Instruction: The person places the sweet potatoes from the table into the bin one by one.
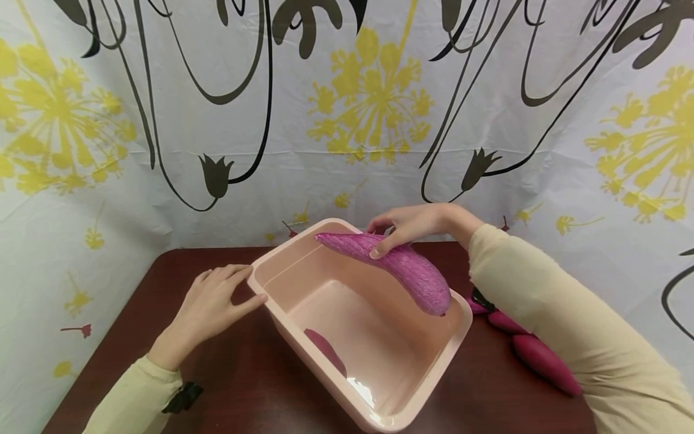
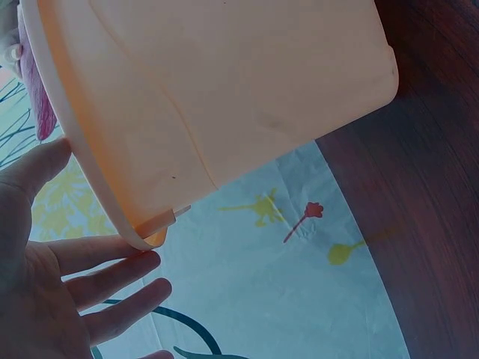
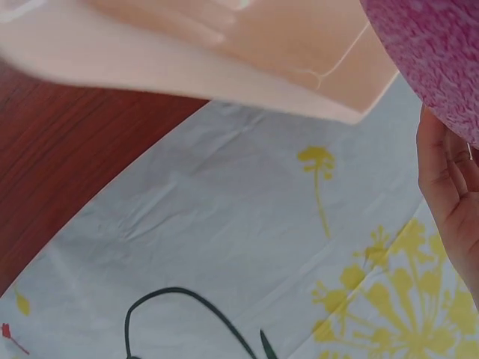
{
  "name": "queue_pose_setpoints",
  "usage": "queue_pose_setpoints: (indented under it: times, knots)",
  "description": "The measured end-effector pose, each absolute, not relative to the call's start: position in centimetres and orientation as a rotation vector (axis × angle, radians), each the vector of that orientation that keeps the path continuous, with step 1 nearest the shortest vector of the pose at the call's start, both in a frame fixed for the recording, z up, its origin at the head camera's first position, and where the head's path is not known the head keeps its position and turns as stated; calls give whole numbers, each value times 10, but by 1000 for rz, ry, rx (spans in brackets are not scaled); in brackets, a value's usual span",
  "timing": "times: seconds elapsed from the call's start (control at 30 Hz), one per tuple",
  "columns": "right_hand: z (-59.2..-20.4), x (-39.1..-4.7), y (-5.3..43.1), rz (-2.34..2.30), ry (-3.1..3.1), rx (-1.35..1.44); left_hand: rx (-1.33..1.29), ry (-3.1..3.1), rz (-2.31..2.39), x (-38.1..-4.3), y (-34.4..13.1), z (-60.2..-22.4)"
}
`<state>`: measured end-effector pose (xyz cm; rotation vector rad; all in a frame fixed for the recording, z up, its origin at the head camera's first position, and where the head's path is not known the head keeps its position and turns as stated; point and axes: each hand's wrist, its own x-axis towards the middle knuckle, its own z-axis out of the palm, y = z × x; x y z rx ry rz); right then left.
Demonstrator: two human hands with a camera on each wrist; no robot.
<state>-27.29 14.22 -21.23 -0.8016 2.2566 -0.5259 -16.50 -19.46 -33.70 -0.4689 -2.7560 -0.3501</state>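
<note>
A long purple sweet potato (image 1: pixel 403 265) with rough skin hangs over the peach plastic basin (image 1: pixel 466 325). My right hand (image 1: pixel 409 224) grips it near its middle from above, thumb on the near side. Its thin end points left and its thick end tilts down to the right. On the basin's left corner rests my left hand (image 1: pixel 217 301), thumb and index finger touching the rim, the other fingers spread loosely. Inside the basin a dark pink sweet potato (image 1: pixel 327 351) lies by the near wall, partly hidden by the rim.
More dark pink sweet potatoes (image 1: pixel 544 361) lie on the brown wooden table (image 1: pixel 238 380) to the right, partly behind my right sleeve. A white cloth (image 1: pixel 347 132) with yellow and grey flowers hangs behind the table.
</note>
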Motion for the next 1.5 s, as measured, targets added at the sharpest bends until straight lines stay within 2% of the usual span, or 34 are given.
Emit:
queue_pose_setpoints:
  times: [0.4, 1.5]
  knots:
    - [-228, -276, 116, -485, 2225, -872, -483, -2728, -342, -165, -195, -337]
    - [-288, -286, 74, -486, 2120, -723, -482, -2726, -347, -165, -194, -337]
